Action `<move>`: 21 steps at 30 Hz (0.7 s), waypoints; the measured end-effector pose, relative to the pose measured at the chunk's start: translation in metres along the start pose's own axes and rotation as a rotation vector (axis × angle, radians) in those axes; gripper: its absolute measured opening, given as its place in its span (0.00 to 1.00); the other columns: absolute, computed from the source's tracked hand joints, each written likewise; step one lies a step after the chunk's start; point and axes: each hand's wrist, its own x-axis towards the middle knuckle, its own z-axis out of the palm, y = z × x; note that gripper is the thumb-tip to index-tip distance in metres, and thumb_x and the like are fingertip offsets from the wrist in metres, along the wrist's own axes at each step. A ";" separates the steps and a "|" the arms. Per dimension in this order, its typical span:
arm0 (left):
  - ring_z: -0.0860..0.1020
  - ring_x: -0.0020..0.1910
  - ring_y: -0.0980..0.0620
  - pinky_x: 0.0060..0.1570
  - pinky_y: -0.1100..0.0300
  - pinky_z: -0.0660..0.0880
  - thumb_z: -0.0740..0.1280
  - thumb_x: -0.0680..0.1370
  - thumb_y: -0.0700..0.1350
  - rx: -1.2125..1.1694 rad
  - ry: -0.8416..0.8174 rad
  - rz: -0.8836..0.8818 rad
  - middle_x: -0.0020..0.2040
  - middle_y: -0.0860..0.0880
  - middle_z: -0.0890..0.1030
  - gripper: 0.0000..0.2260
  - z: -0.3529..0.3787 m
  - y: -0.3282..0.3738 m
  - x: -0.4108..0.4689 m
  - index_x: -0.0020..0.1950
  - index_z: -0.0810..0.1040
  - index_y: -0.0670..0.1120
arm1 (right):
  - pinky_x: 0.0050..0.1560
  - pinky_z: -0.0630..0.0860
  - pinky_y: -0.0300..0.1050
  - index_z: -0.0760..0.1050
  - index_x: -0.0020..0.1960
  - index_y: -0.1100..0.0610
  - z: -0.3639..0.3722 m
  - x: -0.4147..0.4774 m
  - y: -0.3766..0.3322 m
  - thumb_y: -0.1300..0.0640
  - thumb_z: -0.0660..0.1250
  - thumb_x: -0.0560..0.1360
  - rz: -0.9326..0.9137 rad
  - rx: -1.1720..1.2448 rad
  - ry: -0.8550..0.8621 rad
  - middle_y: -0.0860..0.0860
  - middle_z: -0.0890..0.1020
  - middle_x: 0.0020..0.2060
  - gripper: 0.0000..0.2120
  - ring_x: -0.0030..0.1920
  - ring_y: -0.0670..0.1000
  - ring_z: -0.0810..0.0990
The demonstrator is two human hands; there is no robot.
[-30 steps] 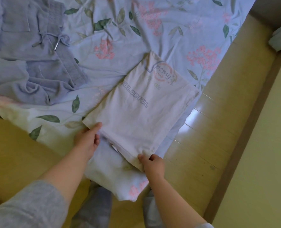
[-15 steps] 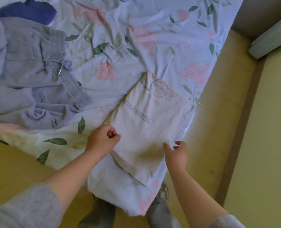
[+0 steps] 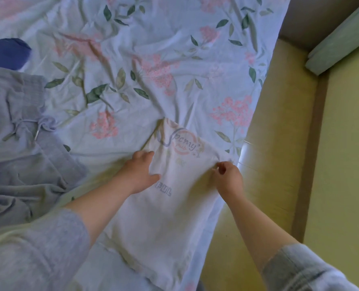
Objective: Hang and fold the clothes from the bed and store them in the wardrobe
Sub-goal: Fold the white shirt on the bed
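Two hands meet the folded shirt (image 3: 170,223): your left hand (image 3: 139,174) presses flat, your right hand (image 3: 229,178) pinches its edge. Just beyond your grip, the print (image 3: 184,143) reads, perhaps, "Spcmy pub".

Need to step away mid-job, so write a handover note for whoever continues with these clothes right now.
Left hand: rests flat on the left edge of the white T-shirt.
Right hand: pinches the shirt's right edge.
Things: the T-shirt lies folded into a rectangle on the floral sheet, near its right edge. Grey drawstring trousers lie crumpled to the left, with a dark blue garment beyond them. The wardrobe is not in view.
Done: T-shirt folded to a rectangle.
Left: finish and store the T-shirt, then fold or hang the trousers and the blue garment.
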 end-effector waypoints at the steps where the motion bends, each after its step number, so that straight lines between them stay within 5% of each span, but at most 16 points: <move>1: 0.64 0.73 0.42 0.72 0.53 0.62 0.66 0.77 0.57 0.032 0.005 -0.010 0.76 0.43 0.54 0.36 -0.002 0.005 0.010 0.79 0.54 0.49 | 0.48 0.76 0.51 0.78 0.55 0.63 -0.002 0.008 0.001 0.59 0.64 0.78 -0.007 -0.032 -0.011 0.58 0.81 0.48 0.10 0.49 0.59 0.79; 7: 0.73 0.61 0.38 0.60 0.52 0.69 0.68 0.76 0.55 -0.028 0.251 -0.086 0.62 0.38 0.73 0.25 -0.019 0.045 0.059 0.68 0.68 0.44 | 0.54 0.70 0.48 0.76 0.56 0.60 -0.011 0.037 0.005 0.57 0.67 0.76 -0.160 -0.211 0.133 0.55 0.75 0.54 0.10 0.58 0.58 0.71; 10: 0.73 0.61 0.37 0.60 0.49 0.70 0.69 0.75 0.54 -0.107 0.327 -0.149 0.61 0.37 0.75 0.26 -0.023 0.058 0.078 0.65 0.67 0.39 | 0.60 0.69 0.51 0.72 0.65 0.57 -0.018 0.055 0.004 0.57 0.67 0.75 -0.215 -0.309 -0.008 0.53 0.74 0.60 0.18 0.62 0.57 0.72; 14: 0.74 0.61 0.38 0.58 0.47 0.72 0.71 0.74 0.53 -0.170 0.282 -0.202 0.63 0.38 0.74 0.28 -0.029 0.063 0.097 0.65 0.67 0.37 | 0.60 0.71 0.53 0.72 0.64 0.54 -0.026 0.074 0.002 0.51 0.68 0.76 -0.219 -0.373 -0.179 0.52 0.75 0.57 0.19 0.57 0.56 0.76; 18: 0.77 0.49 0.43 0.45 0.56 0.72 0.71 0.75 0.49 -0.322 0.261 -0.220 0.55 0.43 0.80 0.16 -0.038 0.064 0.110 0.57 0.76 0.40 | 0.40 0.70 0.46 0.75 0.46 0.55 -0.034 0.083 0.000 0.51 0.70 0.74 -0.149 -0.247 -0.291 0.53 0.76 0.44 0.09 0.45 0.56 0.76; 21: 0.75 0.43 0.48 0.41 0.59 0.68 0.69 0.76 0.49 -0.324 0.302 -0.151 0.46 0.49 0.79 0.07 -0.049 0.063 0.110 0.49 0.79 0.46 | 0.33 0.66 0.43 0.77 0.46 0.55 -0.042 0.088 -0.006 0.51 0.70 0.74 -0.161 -0.218 -0.280 0.50 0.78 0.40 0.07 0.43 0.53 0.76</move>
